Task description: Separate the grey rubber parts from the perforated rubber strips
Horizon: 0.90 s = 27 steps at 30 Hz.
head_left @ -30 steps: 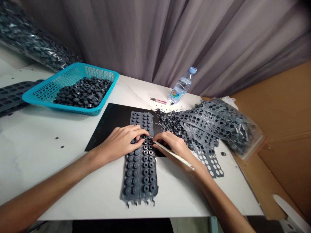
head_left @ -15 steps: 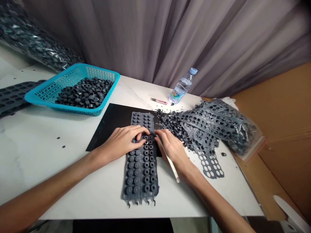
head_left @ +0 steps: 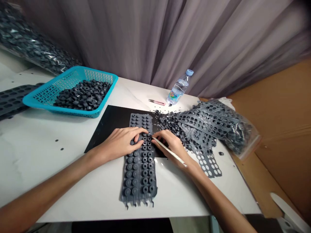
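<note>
A long dark grey rubber sheet [head_left: 139, 168] with rows of round raised rings lies upright in the picture, its upper part over a black mat [head_left: 104, 124]. My left hand [head_left: 126, 139] rests across the sheet's left side, thumb and fingers bent around one small spot on the rings; whether it pinches anything is hidden. My right hand [head_left: 172, 145] is closed on a thin white tweezer-like tool [head_left: 173, 156], whose tip reaches the sheet's right edge close to my left fingertips.
A blue basket [head_left: 102, 111] of black rings stands at the left, beside a holed sheet [head_left: 12, 98] and a large bag [head_left: 36, 48]. Pink snips [head_left: 157, 102] and a water bottle [head_left: 179, 87] stand behind. Loose rings, punched sheets [head_left: 206, 126] and a plastic bag [head_left: 239, 139] lie right.
The white tool has swung to a flatter angle in my right hand, its rear end moving up and right. My left hand keeps nearly the same pose; the whole view has shifted slightly.
</note>
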Motion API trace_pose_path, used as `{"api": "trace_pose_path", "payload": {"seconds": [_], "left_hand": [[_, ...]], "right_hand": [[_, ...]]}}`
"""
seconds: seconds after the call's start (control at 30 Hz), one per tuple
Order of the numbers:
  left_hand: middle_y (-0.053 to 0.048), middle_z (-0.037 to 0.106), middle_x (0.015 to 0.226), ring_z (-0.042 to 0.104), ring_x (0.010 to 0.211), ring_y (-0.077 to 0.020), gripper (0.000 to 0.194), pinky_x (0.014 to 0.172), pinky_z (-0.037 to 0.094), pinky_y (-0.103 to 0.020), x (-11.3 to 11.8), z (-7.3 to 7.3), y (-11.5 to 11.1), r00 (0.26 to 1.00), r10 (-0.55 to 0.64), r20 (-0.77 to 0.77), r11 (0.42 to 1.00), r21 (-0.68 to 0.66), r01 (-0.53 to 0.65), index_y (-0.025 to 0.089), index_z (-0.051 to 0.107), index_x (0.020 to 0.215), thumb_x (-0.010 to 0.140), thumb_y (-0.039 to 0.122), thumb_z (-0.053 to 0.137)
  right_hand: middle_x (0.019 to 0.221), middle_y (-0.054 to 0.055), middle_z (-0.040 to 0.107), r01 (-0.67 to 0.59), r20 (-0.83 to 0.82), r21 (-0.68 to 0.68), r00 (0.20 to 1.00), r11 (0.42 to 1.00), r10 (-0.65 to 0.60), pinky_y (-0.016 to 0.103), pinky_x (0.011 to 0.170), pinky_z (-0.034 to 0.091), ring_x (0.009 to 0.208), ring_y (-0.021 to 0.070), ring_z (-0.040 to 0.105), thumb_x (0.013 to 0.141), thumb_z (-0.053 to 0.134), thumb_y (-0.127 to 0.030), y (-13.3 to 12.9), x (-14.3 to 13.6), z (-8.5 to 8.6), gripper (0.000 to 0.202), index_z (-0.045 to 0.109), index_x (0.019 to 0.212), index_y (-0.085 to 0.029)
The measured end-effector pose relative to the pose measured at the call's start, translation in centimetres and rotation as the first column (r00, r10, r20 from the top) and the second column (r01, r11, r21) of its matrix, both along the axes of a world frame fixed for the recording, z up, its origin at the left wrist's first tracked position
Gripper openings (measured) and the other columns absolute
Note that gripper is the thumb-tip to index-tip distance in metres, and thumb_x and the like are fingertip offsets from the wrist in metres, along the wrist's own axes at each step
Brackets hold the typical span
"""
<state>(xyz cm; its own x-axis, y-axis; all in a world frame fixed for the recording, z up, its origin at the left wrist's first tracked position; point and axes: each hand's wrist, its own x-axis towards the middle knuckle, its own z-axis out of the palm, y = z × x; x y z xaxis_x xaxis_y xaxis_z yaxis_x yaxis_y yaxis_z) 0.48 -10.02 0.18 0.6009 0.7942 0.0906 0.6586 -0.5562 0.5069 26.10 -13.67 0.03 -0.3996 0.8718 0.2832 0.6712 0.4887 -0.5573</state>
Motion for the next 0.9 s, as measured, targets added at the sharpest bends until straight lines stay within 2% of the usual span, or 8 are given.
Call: {"api": "trace_pose_path", "payload": {"seconds": [0.13, 0.3, 0.43, 0.6, 0.67, 0.73, 0.83, 0.9], "left_hand": [[0.005, 0.065, 0.087, 0.067, 0.083, -0.0174, 0.035, 0.069, 0.039, -0.029, 0.0, 0.1, 0.1, 1.0, 0.009, -0.004, 1.0, -0.027, -0.009, 0.035, 0.065, 0.135, 0.1, 0.037, 0.06], [0.005, 0.066, 0.088, 0.068, 0.083, -0.0175, 0.036, 0.07, 0.039, -0.029, 0.0, 0.1, 0.0, 1.0, 0.027, 0.007, 0.999, -0.045, -0.026, 0.036, 0.066, 0.135, 0.099, 0.037, 0.062], [0.006, 0.067, 0.088, 0.068, 0.083, -0.0168, 0.037, 0.071, 0.039, -0.028, 0.0, 0.1, 0.0, 0.999, 0.044, 0.023, 0.998, -0.045, -0.043, 0.036, 0.066, 0.135, 0.098, 0.038, 0.064], [0.007, 0.066, 0.086, 0.068, 0.081, -0.0156, 0.038, 0.069, 0.038, -0.028, 0.1, -0.1, 0.1, 0.998, 0.052, 0.033, 0.997, -0.06, -0.05, 0.037, 0.066, 0.134, 0.097, 0.038, 0.066], [0.008, 0.066, 0.086, 0.067, 0.079, -0.015, 0.038, 0.068, 0.038, -0.027, 0.2, -0.1, 0.1, 0.998, 0.06, 0.03, 0.996, -0.069, -0.057, 0.037, 0.066, 0.134, 0.096, 0.037, 0.067], [0.008, 0.065, 0.086, 0.066, 0.079, -0.0146, 0.036, 0.068, 0.037, -0.027, 0.1, -0.1, 0.1, 0.998, 0.062, 0.025, 0.995, -0.076, -0.06, 0.038, 0.066, 0.133, 0.096, 0.036, 0.067], [0.008, 0.063, 0.086, 0.065, 0.079, -0.0138, 0.034, 0.068, 0.038, -0.026, 0.0, 0.1, 0.0, 0.998, 0.042, 0.038, 0.996, -0.084, -0.039, 0.037, 0.064, 0.133, 0.098, 0.037, 0.066], [0.009, 0.063, 0.086, 0.064, 0.076, -0.0132, 0.036, 0.068, 0.039, -0.025, -0.1, 0.1, -0.1, 0.997, 0.037, 0.067, 0.995, -0.096, -0.03, 0.036, 0.061, 0.134, 0.098, 0.037, 0.066]], "right_hand": [[0.104, 0.007, 0.072, -0.038, -0.011, 0.009, 0.999, 0.999, 0.039, 0.032, 0.084, 0.055, 0.094, 0.0212, 0.067, 0.107, 0.062, -0.044, 0.1, 0.0, 0.0, 0.021, 0.069, 0.113, -0.025], [0.109, 0.007, 0.074, -0.072, 0.075, 0.059, 0.995, 0.996, 0.067, 0.033, 0.084, 0.055, 0.097, 0.0217, 0.067, 0.109, 0.058, -0.04, 0.1, 0.0, 0.1, 0.02, 0.067, 0.116, -0.024], [0.111, 0.009, 0.073, -0.069, 0.207, 0.142, 0.978, 0.987, 0.038, 0.034, 0.086, 0.056, 0.099, 0.0229, 0.068, 0.112, 0.053, -0.035, 0.1, -0.3, -0.5, 0.021, 0.063, 0.123, -0.021], [0.113, 0.013, 0.071, -0.098, 0.418, 0.301, 0.908, 0.949, -0.039, 0.039, 0.087, 0.057, 0.103, 0.0282, 0.066, 0.114, 0.044, -0.03, 0.3, -1.1, -1.8, 0.026, 0.058, 0.132, -0.017], [0.115, 0.015, 0.069, -0.046, 0.418, 0.313, 0.903, 0.949, -0.094, 0.041, 0.087, 0.057, 0.105, 0.0292, 0.065, 0.114, 0.041, -0.028, 0.5, -1.5, -2.1, 0.027, 0.057, 0.132, -0.015], [0.117, 0.018, 0.067, 0.081, 0.389, 0.311, 0.898, 0.947, -0.205, 0.043, 0.087, 0.058, 0.107, 0.0308, 0.064, 0.114, 0.039, -0.026, 0.6, -1.5, -2.3, 0.029, 0.055, 0.133, -0.013], [0.114, 0.019, 0.064, 0.277, 0.351, 0.315, 0.855, 0.908, -0.382, 0.048, 0.087, 0.058, 0.109, 0.0346, 0.062, 0.113, 0.038, -0.025, 0.9, -0.9, -2.0, 0.03, 0.055, 0.133, -0.013], [0.114, 0.018, 0.064, 0.311, 0.305, 0.293, 0.866, 0.904, -0.396, 0.05, 0.09, 0.057, 0.109, 0.0346, 0.062, 0.112, 0.039, -0.027, 1.0, -0.5, -1.7, 0.031, 0.054, 0.136, -0.014]]}}
